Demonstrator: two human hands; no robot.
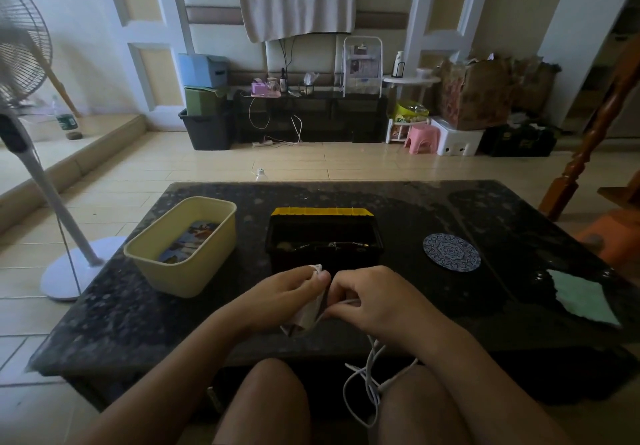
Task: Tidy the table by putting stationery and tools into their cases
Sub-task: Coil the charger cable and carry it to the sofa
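Black toolbox (325,236), lid up: interior dark, contents not resolvable. Small pouch (304,320) mostly covered by fingers. Left hand (277,295) curled round the pouch, above the near tabletop (138,306) edge; right hand (374,302) pinches white cable (369,382) at the pouch, remainder dangling over the lap. Tabletop: dark speckled stone, glossy. Tiled floor; standing fan (45,195) at left. Count: 1 toolbox, 1 yellow tub (180,271) holding a colourful flat item, 1 round patterned coaster (452,252), 1 green cloth (581,300)

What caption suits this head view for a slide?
Right hand pinches a white cable, left hand grips a small item, open toolbox behind.
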